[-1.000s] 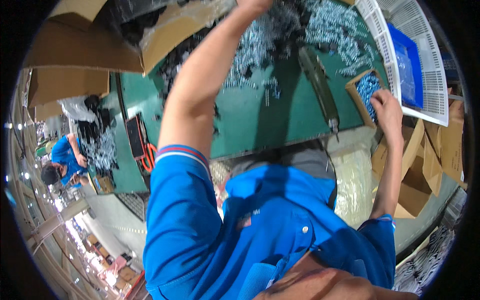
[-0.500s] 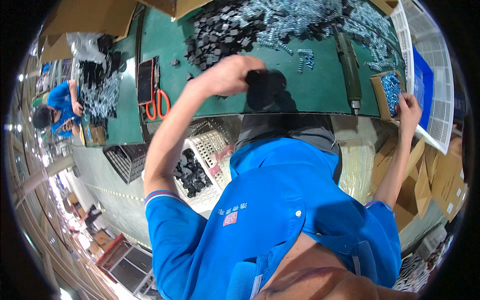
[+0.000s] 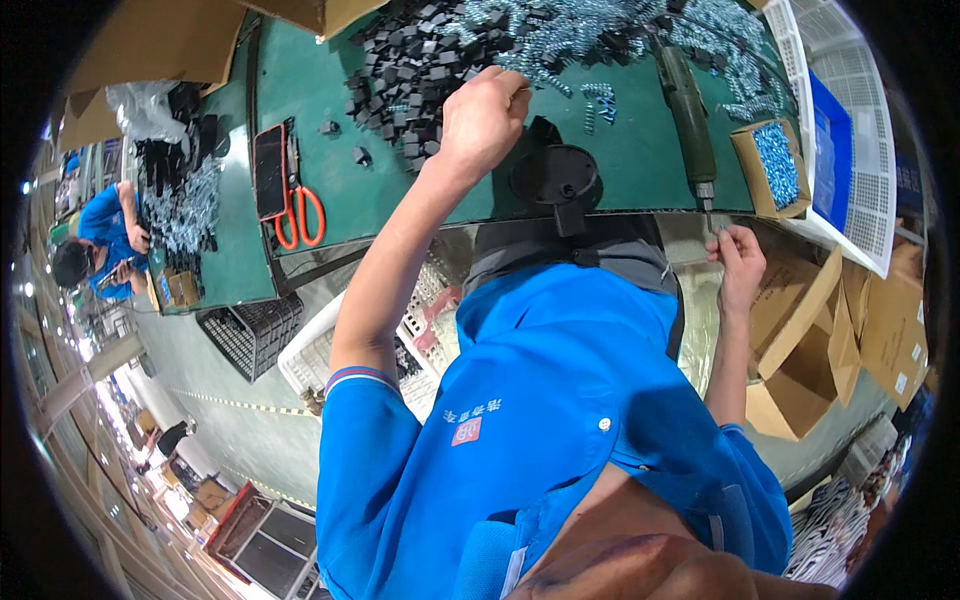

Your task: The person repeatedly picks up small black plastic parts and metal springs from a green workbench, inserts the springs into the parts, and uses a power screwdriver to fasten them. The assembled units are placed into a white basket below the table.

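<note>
At the near edge of the pile of small black blocks (image 3: 405, 75) and metal springs (image 3: 560, 45) is my left hand (image 3: 485, 115), fingers bent together; whatever they hold is hidden. Below it, a round black plastic part (image 3: 553, 176) with a square tab lies at the table's front edge. My right hand (image 3: 740, 262) pinches a tiny piece, apparently a screw, just under the tip of the dark green power screwdriver (image 3: 688, 125). That tool lies on the table with its bit pointing toward me. Right of it sits a small cardboard box (image 3: 745, 160) of bluish screws (image 3: 776, 165).
On the green table (image 3: 350, 205) to the left lie a phone (image 3: 270, 172) and orange-handled scissors (image 3: 300, 220). A white crate with a blue tray (image 3: 832, 150) stands right. Below are a white basket (image 3: 310, 350) and open cartons (image 3: 800, 390). Another person (image 3: 105, 240) works far left.
My right hand has left the screw box and moved left to the screwdriver's tip. My left hand has moved from the round black part, up to the pile of blocks and springs.
</note>
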`<state>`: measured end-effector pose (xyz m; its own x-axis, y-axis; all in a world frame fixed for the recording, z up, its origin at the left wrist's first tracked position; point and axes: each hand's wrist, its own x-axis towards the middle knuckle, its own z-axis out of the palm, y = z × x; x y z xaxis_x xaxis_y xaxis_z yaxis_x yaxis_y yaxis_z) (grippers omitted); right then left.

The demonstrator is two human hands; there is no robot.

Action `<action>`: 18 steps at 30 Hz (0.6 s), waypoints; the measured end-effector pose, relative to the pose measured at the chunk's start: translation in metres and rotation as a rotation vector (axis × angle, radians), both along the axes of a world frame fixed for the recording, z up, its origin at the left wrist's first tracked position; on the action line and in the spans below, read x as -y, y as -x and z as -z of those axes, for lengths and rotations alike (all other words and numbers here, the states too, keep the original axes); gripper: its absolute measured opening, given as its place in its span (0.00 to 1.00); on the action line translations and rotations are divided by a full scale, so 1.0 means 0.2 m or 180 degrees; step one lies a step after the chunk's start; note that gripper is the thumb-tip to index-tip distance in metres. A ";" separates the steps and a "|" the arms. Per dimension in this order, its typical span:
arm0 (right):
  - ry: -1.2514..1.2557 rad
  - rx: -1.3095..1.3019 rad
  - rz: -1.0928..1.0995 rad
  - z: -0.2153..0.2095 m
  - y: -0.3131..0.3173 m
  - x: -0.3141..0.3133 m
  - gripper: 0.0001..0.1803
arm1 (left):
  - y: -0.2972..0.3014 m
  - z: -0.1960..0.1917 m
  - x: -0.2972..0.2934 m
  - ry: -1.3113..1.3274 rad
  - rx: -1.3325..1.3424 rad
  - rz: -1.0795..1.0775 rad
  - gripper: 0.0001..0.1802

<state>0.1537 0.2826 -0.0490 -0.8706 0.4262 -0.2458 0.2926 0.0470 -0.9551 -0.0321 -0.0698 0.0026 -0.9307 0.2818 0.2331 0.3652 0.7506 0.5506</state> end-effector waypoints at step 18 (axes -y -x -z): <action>0.0138 0.0020 0.0021 0.01 -0.01 0.06 0.05 | 0.01 0.01 -0.18 -0.0619 0.0211 -0.0102 0.12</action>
<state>0.1550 0.2701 -0.0510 -0.8661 0.4208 -0.2697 0.2989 0.0035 -0.9543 -0.0351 -0.0332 0.0000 -0.9535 0.2076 0.2183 0.3011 0.6384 0.7083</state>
